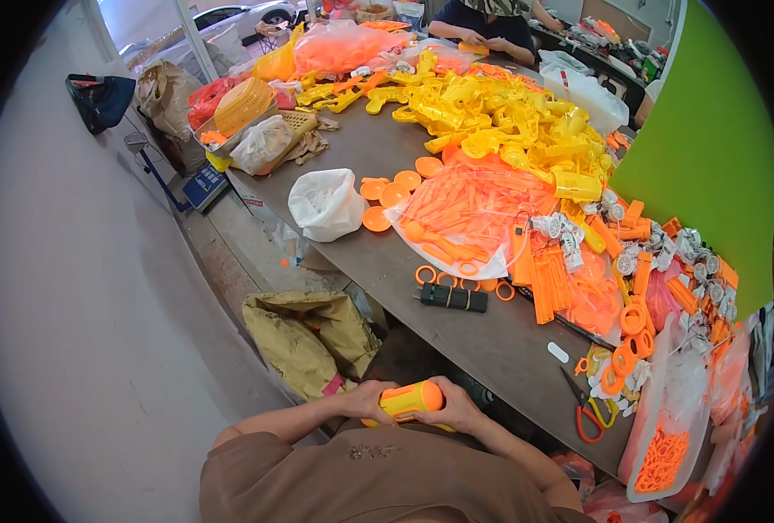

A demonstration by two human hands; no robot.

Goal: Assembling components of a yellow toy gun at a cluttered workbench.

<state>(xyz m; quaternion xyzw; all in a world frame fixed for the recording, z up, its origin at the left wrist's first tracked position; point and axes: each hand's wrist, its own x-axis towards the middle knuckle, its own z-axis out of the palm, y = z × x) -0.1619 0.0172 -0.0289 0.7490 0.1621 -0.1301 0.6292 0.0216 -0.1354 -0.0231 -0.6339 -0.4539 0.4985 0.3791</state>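
Close in front of my body, off the table's near edge, I hold a yellow-and-orange plastic toy piece (pixel 410 400) with a rounded orange end. My left hand (pixel 367 403) is closed around its left side, and my right hand (pixel 459 406) grips its right end. The undersides of the fingers and the lower part of the piece are hidden, so its exact kind does not show. On the table beyond lie a black bundle (pixel 453 297) with a band around it, several orange rings (pixel 505 290) and orange rectangular pieces (pixel 545 283).
Yellow plastic parts (pixel 500 113) are heaped across the table (pixel 387 288). Nearer lie a bag of orange parts (pixel 483 205), a white bag (pixel 326 205), scissors (pixel 584 404) and a tub of orange links (pixel 663 458). A sack (pixel 308 340) stands at left; another person (pixel 483 30) works opposite.
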